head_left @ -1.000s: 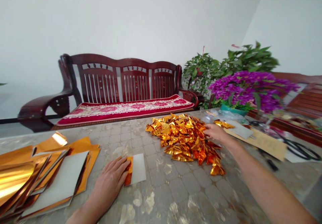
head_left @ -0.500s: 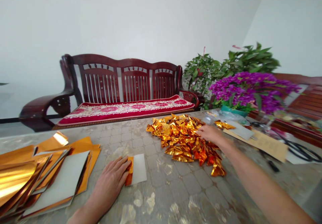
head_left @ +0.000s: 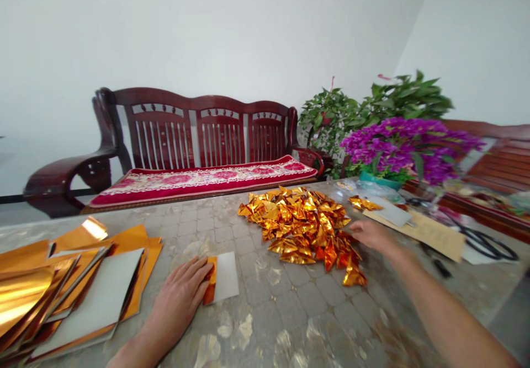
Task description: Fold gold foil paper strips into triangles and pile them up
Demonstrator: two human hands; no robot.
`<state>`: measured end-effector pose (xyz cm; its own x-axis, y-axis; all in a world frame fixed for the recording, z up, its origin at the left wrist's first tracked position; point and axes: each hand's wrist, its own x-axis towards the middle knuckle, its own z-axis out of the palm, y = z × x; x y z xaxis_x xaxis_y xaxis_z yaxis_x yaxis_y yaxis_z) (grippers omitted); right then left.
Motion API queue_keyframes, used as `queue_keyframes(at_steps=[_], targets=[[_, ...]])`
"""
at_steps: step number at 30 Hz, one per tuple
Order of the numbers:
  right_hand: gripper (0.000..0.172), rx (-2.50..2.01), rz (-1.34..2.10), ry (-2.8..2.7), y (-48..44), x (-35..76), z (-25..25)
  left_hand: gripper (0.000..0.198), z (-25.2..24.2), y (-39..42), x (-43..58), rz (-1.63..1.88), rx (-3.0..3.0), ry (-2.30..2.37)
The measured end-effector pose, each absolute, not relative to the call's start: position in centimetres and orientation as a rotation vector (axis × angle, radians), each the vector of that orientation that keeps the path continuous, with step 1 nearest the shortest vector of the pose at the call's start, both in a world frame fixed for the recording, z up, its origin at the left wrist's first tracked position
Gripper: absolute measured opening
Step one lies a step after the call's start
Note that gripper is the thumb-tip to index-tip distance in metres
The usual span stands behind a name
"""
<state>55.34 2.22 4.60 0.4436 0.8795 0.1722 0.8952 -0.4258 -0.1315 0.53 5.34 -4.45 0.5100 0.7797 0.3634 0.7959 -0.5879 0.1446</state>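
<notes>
Gold foil folding at a stone-patterned worktop point(head_left: 281, 318), head view. My left hand point(head_left: 178, 302) lies flat, fingers point(head_left: 199, 273) straight and together, pressing on the gold margin of a small rectangular foil sheet, white side up with one gold edge turned over point(head_left: 223, 275). It clasps nothing and only pins the sheet, which lies just in front of me, between the two arms. My right hand point(head_left: 372, 234) reaches palm down to the near right edge of a heap of folded gold foil triangles point(head_left: 300, 222). Its fingers are loosely extended, touching or just beside the outer pieces, and I see nothing caught between them.

At far left sits a fanned stack of flat gold-and-white foil sheets point(head_left: 86, 285), well apart from the heap. To the right lie a brown paper envelope point(head_left: 434, 234) and black-handled scissors point(head_left: 491, 244). A pot of purple flowers point(head_left: 408, 147) stands behind them, and a dark wooden bench with a red cushion point(head_left: 199, 142) runs along the far side.

I judge the work well advanced but unfinished. The heap holds many finished triangles, the stack of unfolded sheets remains thick, and the sheet under my left hand carries only a first fold.
</notes>
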Motion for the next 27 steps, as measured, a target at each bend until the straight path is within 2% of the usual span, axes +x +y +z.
queue_keyframes(at_steps=[4, 11, 15, 27], targets=[[0.023, -2.537, 0.004, -1.654, 1.8, 55.4, 3.6, 0.037, -4.7, 5.5, 0.5, -0.641, -2.688, -1.399], [0.041, -2.567, -0.044, -1.744, 1.9, 54.5, 3.8, 0.037, -4.7, 5.5, 0.4, -0.619, -2.69, -1.383], [0.027, -2.626, -0.076, -1.763, 1.8, 53.9, 4.2, 0.037, -4.6, 5.5, 0.4, -0.627, -2.678, -1.379], [0.018, -2.743, -0.032, -1.638, 1.6, 51.8, 6.9, 0.038, -4.5, 5.4, 0.5, -0.63, -2.695, -1.384]])
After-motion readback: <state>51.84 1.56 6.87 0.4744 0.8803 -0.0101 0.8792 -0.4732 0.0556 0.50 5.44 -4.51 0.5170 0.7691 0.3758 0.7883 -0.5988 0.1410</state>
